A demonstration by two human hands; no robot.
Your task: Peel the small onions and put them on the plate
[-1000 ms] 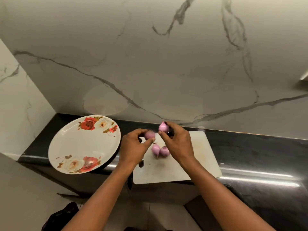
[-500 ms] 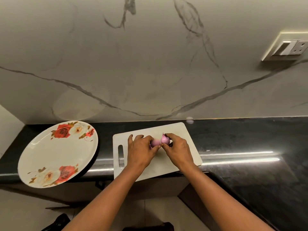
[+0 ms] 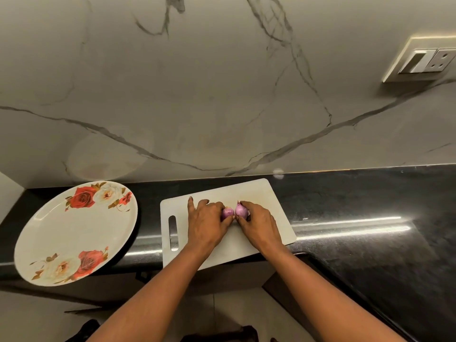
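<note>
Head cam view, just the one angle. Everything here is placed off the white cutting board (image 3: 261,193), which sits on the black glossy worktop (image 3: 357,198) with its near corner hanging past the front edge. Its handle slot (image 3: 173,233) is at the left end.

Both hands are over the middle of the board, one small onion each. The left hand (image 3: 206,225) has its grip curled round the left onion (image 3: 227,213). The thumb is tucked under it and the fingers are wrapped over the top, except for one finger (image 3: 190,203) sticking out straight toward the back of the board. The right hand (image 3: 259,225) has a tighter fingertip grip, pinching the right onion (image 3: 241,210) between thumb and fingers.

The two onions are side by side between the hands and look like they're touching. I can't tell if they're resting on the board or held just off it. Both are purple-pink and shiny. The right one has a pointy tip aimed toward the back of the board, and the left one is rounder with a paler patch facing the camera.

Left of the board, across a strip of bare worktop, is the plate (image 3: 74,233). It's white with red and cream roses at its far and near rims, and it also hangs over the front edge.

Behind the board is a marble wall (image 3: 222,95) with grey veins. A switch and socket panel (image 3: 424,60) sits up on it, off to the right of the board.
</note>
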